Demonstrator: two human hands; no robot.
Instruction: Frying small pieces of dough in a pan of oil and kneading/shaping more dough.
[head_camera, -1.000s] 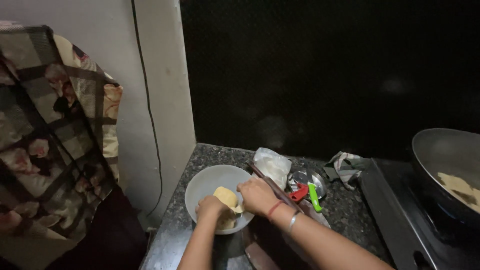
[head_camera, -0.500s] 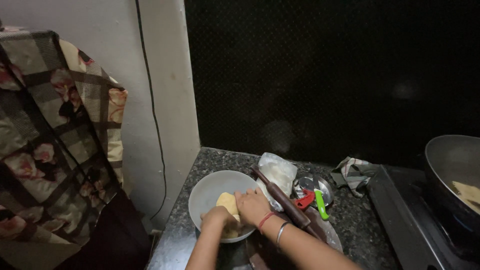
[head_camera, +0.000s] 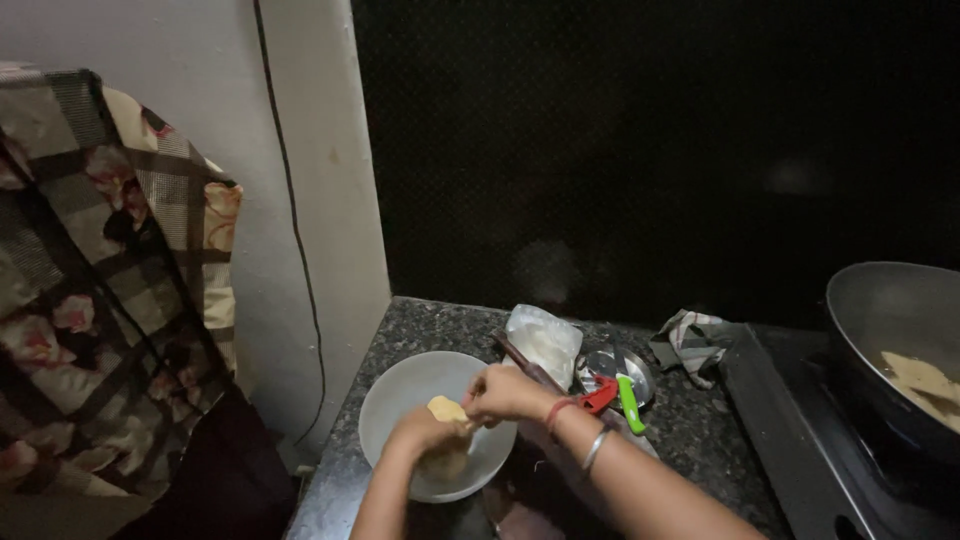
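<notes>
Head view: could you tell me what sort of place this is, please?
Most likely a home kitchen: a speckled stone counter, a stove bearing a dark pan, and both hands working dough over a pale plate.

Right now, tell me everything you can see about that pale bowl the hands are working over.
The bowl is round, shallow and pale grey-white, smooth like metal or plastic; the dim light leaves that unsettled. It sits upright on the speckled dark stone counter, near its left edge by the wall. Both hands work over its right half: the left hand and right hand hold a lump of yellowish dough above it. More dough seems to lie inside, under the left hand. The bowl's bare part looks clean.
</notes>
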